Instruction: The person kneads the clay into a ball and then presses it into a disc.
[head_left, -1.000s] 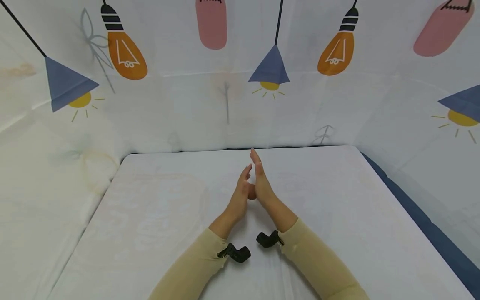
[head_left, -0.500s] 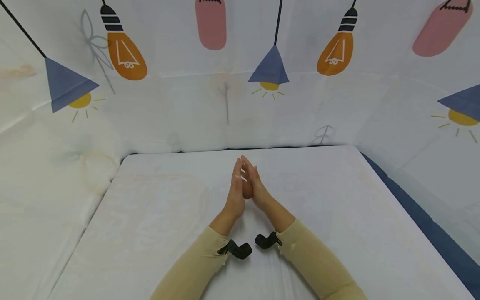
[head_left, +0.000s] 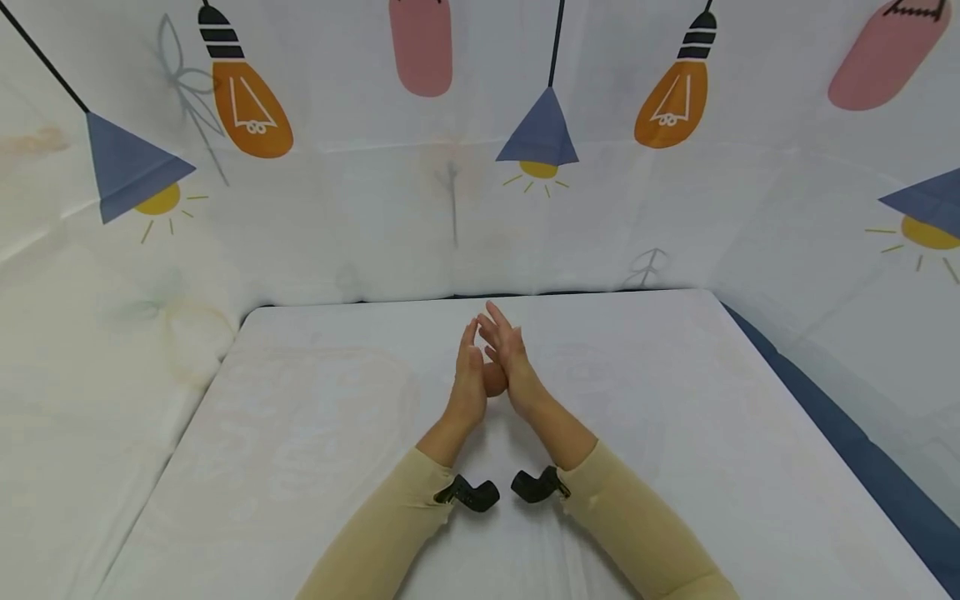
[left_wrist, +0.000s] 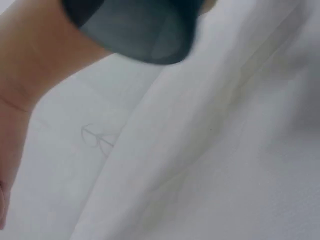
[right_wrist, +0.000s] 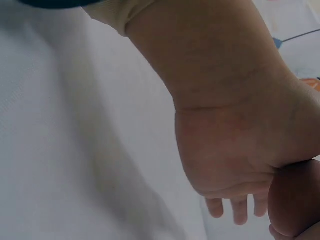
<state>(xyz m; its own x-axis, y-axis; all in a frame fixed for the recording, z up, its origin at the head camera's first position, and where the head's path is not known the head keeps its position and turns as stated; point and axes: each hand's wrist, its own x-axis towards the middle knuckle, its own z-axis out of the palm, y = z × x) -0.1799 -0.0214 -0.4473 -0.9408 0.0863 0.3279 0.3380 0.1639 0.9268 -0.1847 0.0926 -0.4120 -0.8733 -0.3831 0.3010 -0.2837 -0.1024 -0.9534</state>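
Observation:
Between my two palms sits a smooth reddish-brown ball, partly covered by the hands. My left hand presses it from the left, its fingers straight and pointing away from me. From the other side my right hand lies against it with the palm, fingers extended and reaching a little farther forward than the left ones. The right wrist view shows the ball under the right palm, with several straight fingertips beyond. In the left wrist view only the left wrist and hand edge show; the ball is out of sight there.
A white-covered table lies under both forearms. Behind it hangs a white cloth printed with lamps and bulbs. Black wrist cameras stick out inward from the beige sleeves. Dark blue fabric shows past the right table edge.
The palms have slid against each other around the ball: first the right hand drew back and the left came forward, then the right moved forward again. The ball has shifted slightly left.

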